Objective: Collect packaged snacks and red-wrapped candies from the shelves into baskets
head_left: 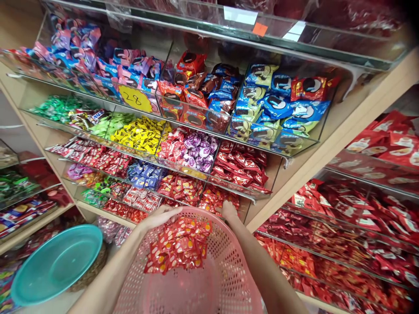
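Note:
A pink perforated plastic basket [240, 266] is tilted in front of me, with a pile of small red candy packets [180, 244] with orange spots inside. My left hand [163, 216] grips its far left rim, fingers stretched along the edge. Past the opposite side of the rim, my right hand [229, 210] reaches into a low shelf compartment of similar red packets [214, 198]. Its fingers look curled down among them; their tips are hidden, and I cannot make out what they hold. My right forearm runs along the basket's right side.
Clear-fronted shelves hold wrapped sweets: yellow candies [139, 135], purple candies [199, 150] and blue biscuit packs [278, 107]. A yellow tag [135, 98] reads 28. A wooden upright [314, 144] divides the right-hand shelves. A turquoise basin [59, 261] stands low on the left.

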Available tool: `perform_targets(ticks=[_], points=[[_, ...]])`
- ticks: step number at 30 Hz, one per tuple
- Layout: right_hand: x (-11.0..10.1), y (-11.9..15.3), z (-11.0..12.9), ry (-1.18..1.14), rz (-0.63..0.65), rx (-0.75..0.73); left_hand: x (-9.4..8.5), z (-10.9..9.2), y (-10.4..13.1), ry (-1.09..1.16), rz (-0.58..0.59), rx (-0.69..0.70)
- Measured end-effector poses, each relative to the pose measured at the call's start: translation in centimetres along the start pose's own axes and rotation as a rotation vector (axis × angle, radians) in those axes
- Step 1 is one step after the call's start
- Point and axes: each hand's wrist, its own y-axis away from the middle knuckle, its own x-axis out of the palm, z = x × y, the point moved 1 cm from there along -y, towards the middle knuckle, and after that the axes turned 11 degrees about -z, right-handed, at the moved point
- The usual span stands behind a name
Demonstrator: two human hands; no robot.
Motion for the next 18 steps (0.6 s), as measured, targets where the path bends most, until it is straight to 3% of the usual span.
perform_targets(ticks=[10, 18], points=[[1.5, -0.4, 0.4, -0.077, -0.02, 0.093, -0.9, 1.0, 0.4, -0.05, -0.048, -0.03], [-0.9, -0.3, -1.0, -0.235, -0.086, 0.07, -1.1, 0.6, 0.3, -0.04, -0.044, -0.039]])
